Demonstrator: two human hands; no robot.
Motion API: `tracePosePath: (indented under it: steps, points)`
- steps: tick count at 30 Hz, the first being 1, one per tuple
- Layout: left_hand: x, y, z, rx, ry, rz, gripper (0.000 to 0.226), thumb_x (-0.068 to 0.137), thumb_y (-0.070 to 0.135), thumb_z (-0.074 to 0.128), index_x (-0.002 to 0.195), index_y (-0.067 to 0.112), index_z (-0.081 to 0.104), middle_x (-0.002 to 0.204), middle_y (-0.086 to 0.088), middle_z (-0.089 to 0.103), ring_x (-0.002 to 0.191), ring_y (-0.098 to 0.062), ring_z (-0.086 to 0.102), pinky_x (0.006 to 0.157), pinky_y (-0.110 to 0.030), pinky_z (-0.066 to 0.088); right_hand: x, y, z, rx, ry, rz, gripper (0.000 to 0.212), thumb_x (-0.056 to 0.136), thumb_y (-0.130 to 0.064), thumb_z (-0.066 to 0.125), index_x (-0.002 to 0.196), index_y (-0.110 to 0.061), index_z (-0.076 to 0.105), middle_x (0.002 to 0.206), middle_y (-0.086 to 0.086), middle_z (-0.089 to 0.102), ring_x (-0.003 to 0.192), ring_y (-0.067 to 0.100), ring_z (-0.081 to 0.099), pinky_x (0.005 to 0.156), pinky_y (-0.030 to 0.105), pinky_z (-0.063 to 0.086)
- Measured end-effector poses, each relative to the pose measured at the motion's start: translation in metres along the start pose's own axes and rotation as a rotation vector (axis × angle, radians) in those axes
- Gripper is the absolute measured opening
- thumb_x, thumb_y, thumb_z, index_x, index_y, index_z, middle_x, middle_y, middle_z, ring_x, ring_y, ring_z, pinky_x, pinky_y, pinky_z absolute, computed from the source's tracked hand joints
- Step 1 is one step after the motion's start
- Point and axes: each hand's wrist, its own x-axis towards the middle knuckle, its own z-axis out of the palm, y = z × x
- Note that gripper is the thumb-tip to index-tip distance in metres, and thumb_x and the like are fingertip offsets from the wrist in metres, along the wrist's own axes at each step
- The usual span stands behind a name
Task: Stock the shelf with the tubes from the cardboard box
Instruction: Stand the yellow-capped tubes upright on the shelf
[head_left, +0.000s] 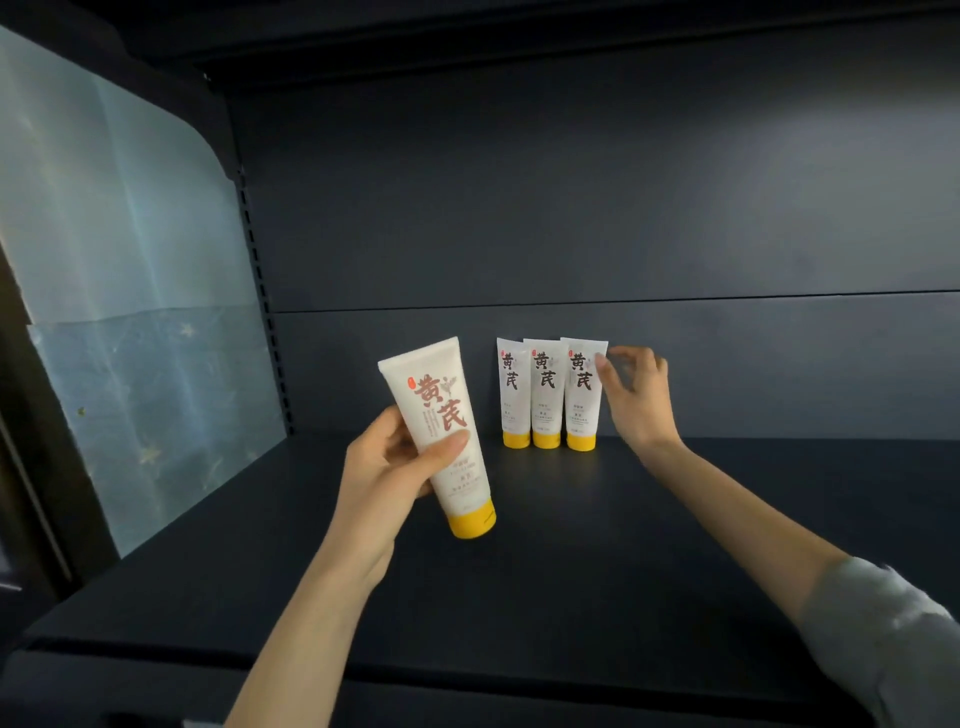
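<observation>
1. On the left of the shelf (571, 545), the held tube (441, 431) leans with its yellow cap down and clear of the board; we judge that setting it down at this tilt could let it topple, since it has only a narrow cap to stand on
2. At the back, the left tube (511, 392), middle tube (545, 395) and right tube (582, 397) stand on their caps, touching side by side; a nudge from the incoming tube, or a tug at the end one, could, we think, knock the whole row over
3. Our left hand (384, 467) wraps the held tube's lower half, thumb pressed across the front and the other fingers curled behind
4. Our right hand (636, 400) is at the right tube's top corner; thumb and forefinger appear to pinch the crimped edge, while the remaining fingers are loosely curled and touch nothing
5. The cardboard box is out of view
</observation>
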Motion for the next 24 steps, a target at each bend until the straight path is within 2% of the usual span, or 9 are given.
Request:
tracePosePath:
  steps: [3, 6, 7, 9, 11, 15, 17, 20, 24]
  points:
    - [0.007, 0.0, 0.011, 0.002, 0.003, 0.018, 0.028, 0.078, 0.011, 0.074, 0.103, 0.022, 0.066, 0.097, 0.011, 0.073, 0.091, -0.002, 0.068, 0.072, -0.021, 0.057, -0.027, -0.027, -0.008, 0.048, -0.165, -0.134, 0.022, 0.098, -0.036, 0.044, 0.115, -0.025, 0.053, 0.121, -0.006, 0.044, 0.108, -0.002, 0.048, 0.078, -0.001, 0.036]
    - [0.009, 0.0, 0.022, -0.007, -0.008, 0.046, 0.025, 0.077, 0.009, 0.075, 0.098, 0.02, 0.067, 0.094, 0.013, 0.073, 0.087, 0.001, 0.068, 0.066, -0.013, 0.052, -0.054, -0.049, -0.013, 0.084, -0.4, -0.18, 0.035, 0.091, -0.051, 0.041, 0.122, -0.037, 0.048, 0.127, -0.015, 0.045, 0.107, -0.017, 0.045, 0.078, -0.003, 0.037]
    - [0.009, 0.0, 0.025, -0.017, -0.013, 0.056, 0.024, 0.077, 0.008, 0.075, 0.098, 0.019, 0.067, 0.093, 0.013, 0.073, 0.086, 0.001, 0.068, 0.065, -0.011, 0.05, -0.064, -0.054, -0.014, 0.086, -0.462, -0.192, 0.046, 0.086, -0.056, 0.042, 0.129, -0.038, 0.044, 0.131, -0.016, 0.044, 0.111, -0.016, 0.045, 0.081, 0.0, 0.039]
    - [0.008, 0.0, 0.031, -0.031, -0.014, 0.074, 0.024, 0.077, 0.007, 0.075, 0.097, 0.02, 0.067, 0.091, 0.014, 0.073, 0.085, 0.001, 0.068, 0.064, -0.009, 0.049, -0.082, -0.059, -0.011, 0.103, -0.543, -0.208, 0.064, 0.08, -0.059, 0.049, 0.139, -0.038, 0.035, 0.135, -0.013, 0.042, 0.119, -0.003, 0.046, 0.09, 0.014, 0.045]
    - [0.007, -0.001, 0.036, -0.059, 0.0, 0.079, 0.026, 0.076, 0.008, 0.075, 0.097, 0.022, 0.066, 0.092, 0.013, 0.073, 0.087, 0.0, 0.068, 0.063, -0.01, 0.05, -0.098, -0.062, -0.006, 0.151, -0.587, -0.235, 0.072, 0.079, -0.055, 0.057, 0.144, -0.038, 0.029, 0.135, -0.01, 0.044, 0.12, 0.006, 0.049, 0.091, 0.026, 0.051]
    - [0.006, -0.004, 0.044, -0.119, 0.041, 0.061, 0.033, 0.075, 0.011, 0.077, 0.104, 0.021, 0.066, 0.098, 0.008, 0.073, 0.093, -0.004, 0.068, 0.064, -0.015, 0.052, -0.118, -0.065, 0.005, 0.308, -0.534, -0.24, 0.068, 0.08, -0.039, 0.066, 0.134, -0.053, 0.029, 0.13, -0.012, 0.05, 0.106, 0.002, 0.059, 0.075, 0.017, 0.053]
    - [0.005, -0.005, 0.047, -0.137, 0.055, 0.067, 0.033, 0.075, 0.01, 0.077, 0.102, 0.024, 0.066, 0.097, 0.01, 0.072, 0.092, -0.002, 0.068, 0.063, -0.014, 0.052, -0.121, -0.065, 0.008, 0.285, -0.457, -0.244, 0.07, 0.082, -0.028, 0.07, 0.129, -0.058, 0.029, 0.128, -0.013, 0.05, 0.102, 0.002, 0.058, 0.071, 0.019, 0.055]
    - [0.003, -0.008, 0.048, -0.135, 0.08, 0.076, 0.034, 0.074, 0.011, 0.078, 0.104, 0.022, 0.065, 0.098, 0.009, 0.072, 0.092, -0.002, 0.068, 0.063, -0.014, 0.052, -0.122, -0.062, 0.013, 0.183, -0.386, -0.249, 0.076, 0.082, -0.017, 0.071, 0.132, -0.054, 0.027, 0.128, -0.008, 0.048, 0.105, 0.008, 0.056, 0.074, 0.026, 0.058]
    - [0.003, -0.011, 0.043, -0.066, 0.097, 0.103, 0.034, 0.076, 0.013, 0.077, 0.103, 0.028, 0.062, 0.101, 0.009, 0.071, 0.093, 0.0, 0.066, 0.065, -0.015, 0.053, -0.121, -0.061, 0.02, 0.144, -0.373, -0.237, 0.075, 0.081, -0.019, 0.073, 0.132, -0.051, 0.028, 0.131, -0.009, 0.047, 0.1, 0.003, 0.057, 0.071, 0.016, 0.055]
